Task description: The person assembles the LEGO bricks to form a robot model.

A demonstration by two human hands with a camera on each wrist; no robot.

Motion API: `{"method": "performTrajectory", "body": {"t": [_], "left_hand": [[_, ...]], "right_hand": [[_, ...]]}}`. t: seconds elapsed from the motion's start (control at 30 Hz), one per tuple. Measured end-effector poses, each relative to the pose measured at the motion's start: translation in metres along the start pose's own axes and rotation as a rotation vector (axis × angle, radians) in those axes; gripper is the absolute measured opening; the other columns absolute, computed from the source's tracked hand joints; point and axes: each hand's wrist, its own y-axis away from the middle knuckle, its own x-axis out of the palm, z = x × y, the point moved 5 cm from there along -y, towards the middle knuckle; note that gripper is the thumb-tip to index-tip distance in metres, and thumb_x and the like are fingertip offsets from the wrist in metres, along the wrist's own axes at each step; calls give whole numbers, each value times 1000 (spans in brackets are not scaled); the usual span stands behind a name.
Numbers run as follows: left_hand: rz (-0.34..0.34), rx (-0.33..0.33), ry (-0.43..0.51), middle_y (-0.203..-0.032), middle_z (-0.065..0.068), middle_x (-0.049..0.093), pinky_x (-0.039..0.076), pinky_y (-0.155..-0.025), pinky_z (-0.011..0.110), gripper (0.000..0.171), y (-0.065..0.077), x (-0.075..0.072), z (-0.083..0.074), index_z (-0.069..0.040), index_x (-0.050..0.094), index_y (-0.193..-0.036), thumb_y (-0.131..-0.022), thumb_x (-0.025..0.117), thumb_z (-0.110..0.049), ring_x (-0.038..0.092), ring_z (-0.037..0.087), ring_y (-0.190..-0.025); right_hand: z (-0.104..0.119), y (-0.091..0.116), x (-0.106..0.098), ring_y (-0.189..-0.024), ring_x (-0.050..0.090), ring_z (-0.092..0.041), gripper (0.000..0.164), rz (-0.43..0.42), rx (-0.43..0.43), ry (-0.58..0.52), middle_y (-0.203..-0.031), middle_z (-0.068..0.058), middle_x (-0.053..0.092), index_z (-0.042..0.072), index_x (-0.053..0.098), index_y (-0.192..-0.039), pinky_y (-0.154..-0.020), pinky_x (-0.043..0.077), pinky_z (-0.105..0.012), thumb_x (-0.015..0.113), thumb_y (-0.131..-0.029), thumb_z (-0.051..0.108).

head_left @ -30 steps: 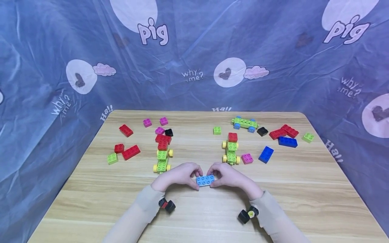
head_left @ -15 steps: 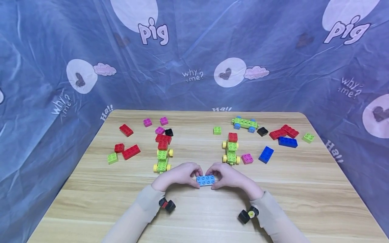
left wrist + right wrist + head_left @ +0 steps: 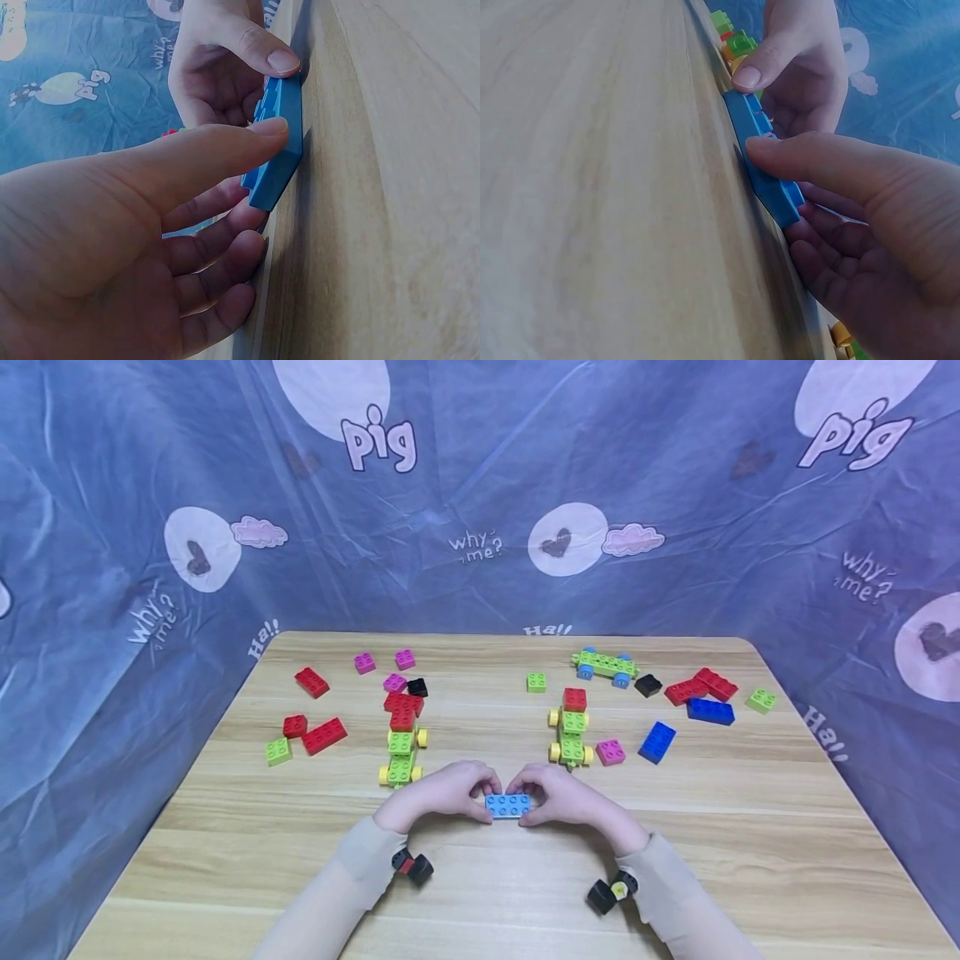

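Note:
A light blue toy building brick (image 3: 507,806) with two rows of studs lies studs up at the near middle of the table. My left hand (image 3: 452,789) pinches its left end, thumb on the near side and fingers at the far side. At the other end my right hand (image 3: 561,793) pinches it the same way. In the left wrist view the blue brick (image 3: 279,150) is low against the wood, a thumb pressed to its side. The right wrist view shows the brick (image 3: 761,161) between both thumbs and the curled fingers behind.
Beyond the hands stand two green wheeled builds with yellow wheels, a left one (image 3: 401,756) and a right one (image 3: 572,737), both with red bricks. A green car base (image 3: 605,663) with blue wheels sits farther back. Loose red (image 3: 324,737), pink, black and dark blue bricks (image 3: 657,742) lie around.
The blue brick has turned slightly until its long side lies nearly straight across, and it has shifted a touch to the right. Both hands keep hold of it.

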Motion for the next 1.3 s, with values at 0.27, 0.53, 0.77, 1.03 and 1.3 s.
{"method": "performTrajectory", "body": {"t": [0.27,0.53,0.77,1.03,1.3], "left_hand": [[2,14,8,-91,-2,61,43,-71,19,37,1,0,-1,-7,66,-106,-74,82,-17,49,7,-77],[9,13,9,-93,-2,61,44,-72,19,38,1,-1,0,-7,66,-108,-75,81,-17,50,7,-78],[58,-16,32,-104,2,66,48,-84,24,40,9,-10,-5,-8,64,-113,-79,78,-22,58,12,-91],[88,-45,83,-120,7,65,50,-94,36,47,26,-32,-15,-6,59,-125,-85,73,-27,61,22,-108],[-59,64,20,-119,8,65,49,-96,43,44,43,-70,-20,-7,59,-127,-89,69,-26,60,22,-109]], "right_hand": [[-2,0,0,-89,56,-9,42,3,-6,-15,-97,3,66,9,68,-105,-81,45,-24,84,-69,22],[-1,1,0,-88,54,-8,42,4,-17,-24,-96,4,64,10,68,-105,-80,44,-23,84,-69,22],[0,1,-1,-90,56,-8,42,0,-27,-35,-98,2,66,8,68,-106,-82,46,-24,83,-69,21],[-1,0,-1,-88,54,-7,42,1,-24,-60,-96,3,65,8,68,-106,-80,46,-23,84,-70,20],[-2,1,0,-89,54,-8,42,7,-21,-76,-98,3,64,8,67,-107,-80,46,-23,83,-70,22]]}}
